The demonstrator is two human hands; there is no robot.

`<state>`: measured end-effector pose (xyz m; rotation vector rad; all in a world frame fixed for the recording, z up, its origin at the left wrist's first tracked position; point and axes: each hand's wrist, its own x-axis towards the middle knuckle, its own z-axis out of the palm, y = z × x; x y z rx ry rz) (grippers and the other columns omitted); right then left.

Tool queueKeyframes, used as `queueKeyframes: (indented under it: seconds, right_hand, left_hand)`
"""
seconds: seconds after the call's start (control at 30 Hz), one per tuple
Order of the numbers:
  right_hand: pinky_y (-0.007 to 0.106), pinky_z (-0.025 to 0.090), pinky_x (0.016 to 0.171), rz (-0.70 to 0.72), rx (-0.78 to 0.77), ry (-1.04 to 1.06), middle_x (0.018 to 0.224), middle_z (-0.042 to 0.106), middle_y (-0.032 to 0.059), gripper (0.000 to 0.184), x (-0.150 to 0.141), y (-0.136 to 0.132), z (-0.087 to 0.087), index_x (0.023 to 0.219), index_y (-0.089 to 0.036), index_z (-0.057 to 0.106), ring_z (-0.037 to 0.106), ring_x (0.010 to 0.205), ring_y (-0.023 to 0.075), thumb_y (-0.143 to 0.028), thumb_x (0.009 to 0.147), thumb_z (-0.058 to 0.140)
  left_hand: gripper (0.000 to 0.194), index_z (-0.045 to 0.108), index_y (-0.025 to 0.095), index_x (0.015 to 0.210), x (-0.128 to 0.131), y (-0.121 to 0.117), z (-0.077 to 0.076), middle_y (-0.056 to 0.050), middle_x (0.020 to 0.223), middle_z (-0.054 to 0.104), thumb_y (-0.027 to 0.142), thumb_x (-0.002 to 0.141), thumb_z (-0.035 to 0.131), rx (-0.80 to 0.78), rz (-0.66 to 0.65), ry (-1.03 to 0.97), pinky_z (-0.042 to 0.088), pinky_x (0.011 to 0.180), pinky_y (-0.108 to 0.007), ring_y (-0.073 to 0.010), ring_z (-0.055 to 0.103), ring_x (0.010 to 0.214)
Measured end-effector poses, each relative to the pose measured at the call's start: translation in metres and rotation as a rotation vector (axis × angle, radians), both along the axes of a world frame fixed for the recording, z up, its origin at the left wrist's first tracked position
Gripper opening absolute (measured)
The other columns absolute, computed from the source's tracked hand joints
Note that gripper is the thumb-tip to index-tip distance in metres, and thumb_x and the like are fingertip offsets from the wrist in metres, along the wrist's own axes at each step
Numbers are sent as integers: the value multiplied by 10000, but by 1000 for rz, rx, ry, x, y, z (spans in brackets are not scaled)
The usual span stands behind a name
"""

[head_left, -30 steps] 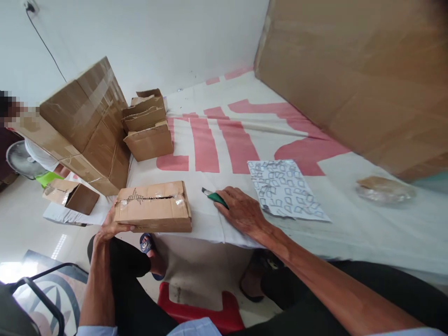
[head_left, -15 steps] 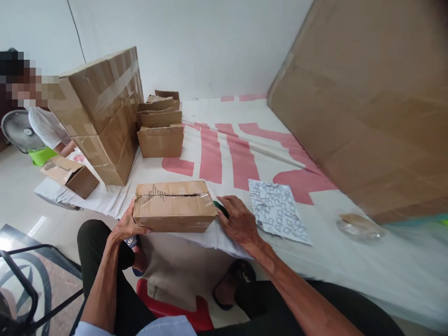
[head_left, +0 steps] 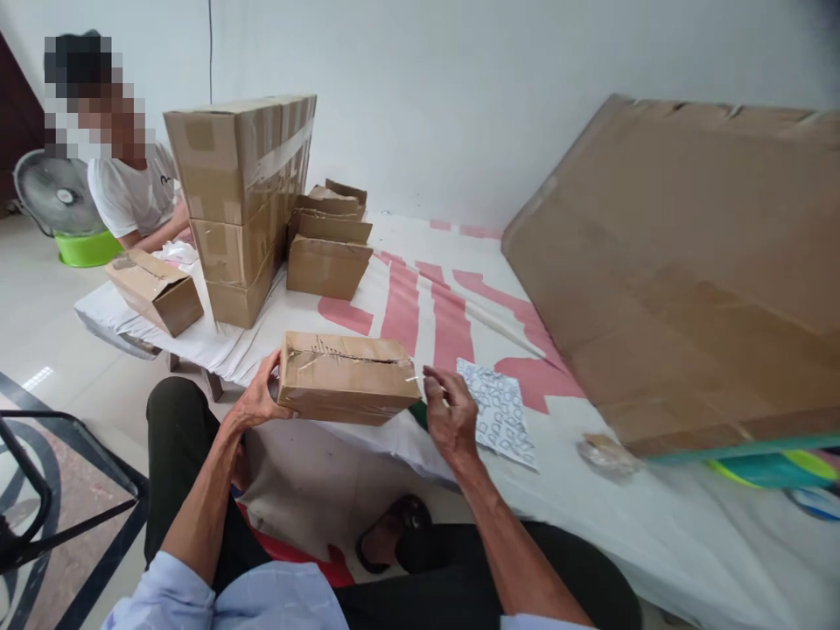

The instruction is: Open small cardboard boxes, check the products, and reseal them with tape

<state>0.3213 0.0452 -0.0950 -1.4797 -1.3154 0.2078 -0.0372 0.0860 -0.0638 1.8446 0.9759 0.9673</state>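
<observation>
A closed cardboard box [head_left: 347, 385] sits at the near edge of the cloth-covered table, with scribbles and a dark seam along its top. My left hand [head_left: 261, 395] grips its left end, thumb low on the front and fingers around the side. Just off the right end is my right hand [head_left: 451, 411], its fingers curled and pinched together. Whatever lies between those fingertips is too small to make out. A shiny clear strip [head_left: 412, 379] shows at the box's right corner. Partly hidden between box and right hand is a dark green object [head_left: 418, 413].
Stacked taped boxes [head_left: 227, 201] rise at the left beside open boxes [head_left: 328, 262]. A patterned sheet [head_left: 502, 416] and a small plastic packet [head_left: 607, 455] lie to the right, before a large cardboard piece [head_left: 696, 280]. Another person [head_left: 135, 197] sits far left near a box [head_left: 156, 289].
My right hand has lifted from the dark green object and pinched its fingers beside the box end. The left hand keeps its grip. The camera view has shifted.
</observation>
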Motion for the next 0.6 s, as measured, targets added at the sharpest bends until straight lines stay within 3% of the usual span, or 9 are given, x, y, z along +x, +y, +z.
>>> queueKeyframes:
  seconds: [0.13,0.23,0.47,0.6]
  right_hand:
    - [472,565,979,45,-5,191,1256,754,160,630,-26,-6,24,1265,-182,734,688,1162,313,-687,952,523]
    - [498,519,1073,38,-23,237,1320,748,151,682,-42,-11,32,1292,-184,739,655,1250,330,-716,905,559]
    - [537,447,1152,17,-10,385,1346,735,152,685,-53,-18,21,1283,-168,746,609,1319,338,-688,874,565]
    - [511,446,1152,33,2,504,1383,711,145,670,-57,-19,10,1305,-166,724,589,1344,318,-648,870,560]
  left_hand:
    - [1303,273,249,1677,6,-15,0,-182,1610,367,423,583,959,-10,-1,-89,468,1162,-528,-410,368,1501]
    - [1276,279,283,1672,10,-29,5,-160,1606,341,402,594,953,8,20,-113,531,1085,-496,-407,370,1486]
    - [1265,320,248,1638,5,-50,16,-175,1615,338,410,567,973,69,67,-146,440,1175,-532,-432,322,1523]
    - [1175,391,235,1578,2,-58,25,-181,1576,415,436,581,978,108,60,-166,472,1134,-518,-422,418,1468]
